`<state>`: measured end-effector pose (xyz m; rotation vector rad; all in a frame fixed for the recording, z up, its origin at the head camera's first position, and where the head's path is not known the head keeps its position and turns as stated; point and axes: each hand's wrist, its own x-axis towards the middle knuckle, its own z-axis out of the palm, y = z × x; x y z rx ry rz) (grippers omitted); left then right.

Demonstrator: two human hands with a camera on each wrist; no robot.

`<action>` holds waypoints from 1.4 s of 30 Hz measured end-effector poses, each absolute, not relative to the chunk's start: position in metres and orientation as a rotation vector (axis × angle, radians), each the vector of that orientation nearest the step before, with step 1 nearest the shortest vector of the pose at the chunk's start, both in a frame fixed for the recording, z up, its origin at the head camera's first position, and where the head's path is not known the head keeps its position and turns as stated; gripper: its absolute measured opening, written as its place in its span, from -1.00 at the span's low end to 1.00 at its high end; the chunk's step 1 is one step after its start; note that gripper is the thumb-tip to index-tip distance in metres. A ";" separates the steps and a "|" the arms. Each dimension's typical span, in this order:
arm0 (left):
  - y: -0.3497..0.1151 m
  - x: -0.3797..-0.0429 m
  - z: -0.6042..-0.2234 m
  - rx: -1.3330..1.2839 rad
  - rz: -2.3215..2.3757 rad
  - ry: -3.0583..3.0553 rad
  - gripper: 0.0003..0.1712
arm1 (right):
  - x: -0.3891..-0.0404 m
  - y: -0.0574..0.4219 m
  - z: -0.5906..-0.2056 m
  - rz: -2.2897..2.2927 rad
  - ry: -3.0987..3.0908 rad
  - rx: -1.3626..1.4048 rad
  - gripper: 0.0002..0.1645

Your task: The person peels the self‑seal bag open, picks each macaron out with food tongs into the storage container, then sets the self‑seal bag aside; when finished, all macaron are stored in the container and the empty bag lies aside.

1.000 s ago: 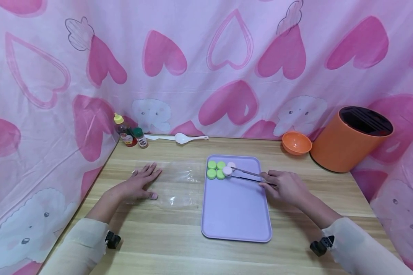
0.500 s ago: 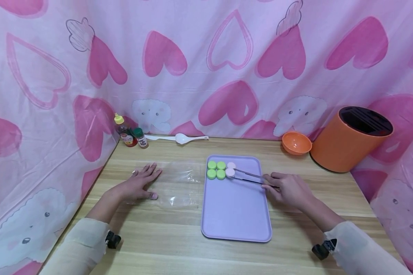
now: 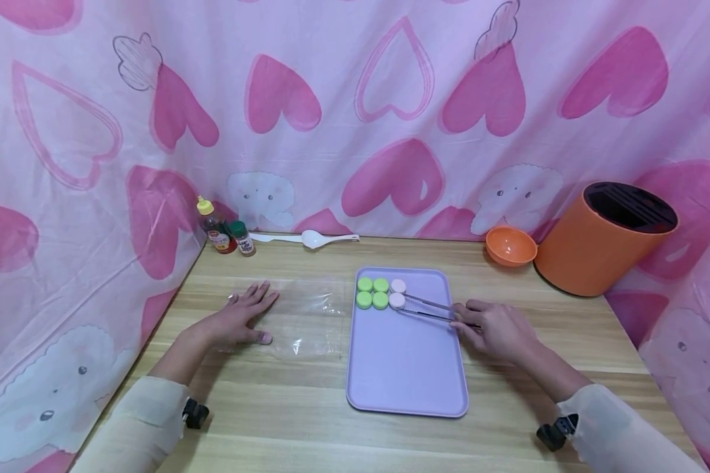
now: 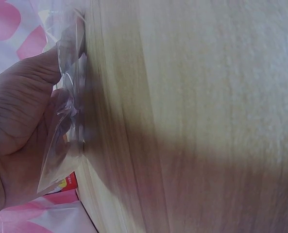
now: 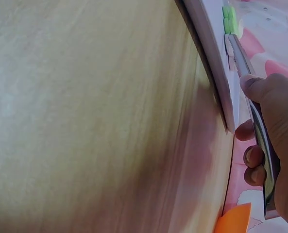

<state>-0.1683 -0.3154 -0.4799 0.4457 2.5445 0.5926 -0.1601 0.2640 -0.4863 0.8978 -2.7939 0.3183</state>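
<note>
My left hand [image 3: 236,320] lies with fingers spread on a clear plastic bag [image 3: 310,322], which is stretched flat on the wood table. In the left wrist view the crinkled film covers part of the fingers. With my right hand [image 3: 496,328] I grip metal tongs [image 3: 428,302] that reach over the right rim of a lilac tray [image 3: 405,368]. Their tips stand apart around a pale pink macaron [image 3: 397,301], just in front of another pink macaron [image 3: 398,286]. Several green macarons, one of them a near-left macaron [image 3: 363,300], sit in two rows to the left.
A sauce bottle [image 3: 217,230] and a green-capped seasoning jar [image 3: 243,240] stand at the back left. Beside them lies a white spoon [image 3: 316,240]. An orange bowl [image 3: 511,246] and an orange knife block [image 3: 597,243] stand at the back right, before a pink curtain.
The nearer pink macaron has shifted slightly right, in line with the pink one behind it. The tongs' tips have spread apart and moved a little toward me. My left hand has stayed still.
</note>
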 end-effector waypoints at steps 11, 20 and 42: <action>-0.315 -0.167 -0.478 0.466 0.628 2.540 0.23 | -0.159 0.266 -0.492 0.311 -2.833 0.863 -0.48; -0.312 -0.167 -0.477 0.452 0.590 2.550 0.20 | -0.155 0.269 -0.493 0.324 -2.813 0.845 -0.47; -0.315 -0.169 -0.482 0.430 0.604 2.536 0.22 | -0.148 0.304 -0.508 0.344 -2.823 0.667 -0.43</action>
